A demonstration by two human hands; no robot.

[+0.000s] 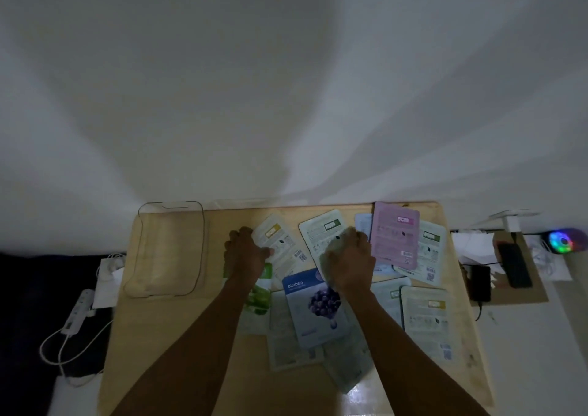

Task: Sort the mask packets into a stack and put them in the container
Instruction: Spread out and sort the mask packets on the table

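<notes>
Dim scene, both bare arms reach out over a light wooden tabletop [197,336]. Left hand [245,253] is curled, fingers pinching the near-left edge of a white mask packet with a yellow label [281,240], which lies flat just right of that hand. Right hand [348,261] is closed in a loose fist gripping a pale packet [327,264] that sticks out on its left side; exact finger contact is hard to tell in the low light. Under and beyond the right hand lies a white packet with a green label [321,231]. Between the two forearms, near the wrists, sits a blue Blueberry packet [313,307], overlapping other pale packets. A green packet [261,294] lies partly under the left wrist. Right of the right hand: a pink packet [394,234] on top of a white one [429,250], and more pale packets [426,317] nearer the person. The clear container [143,275] stands well left of the left hand, apart from all packets. A white power strip [78,312] with cable lies off the tabletop's left edge.
</notes>
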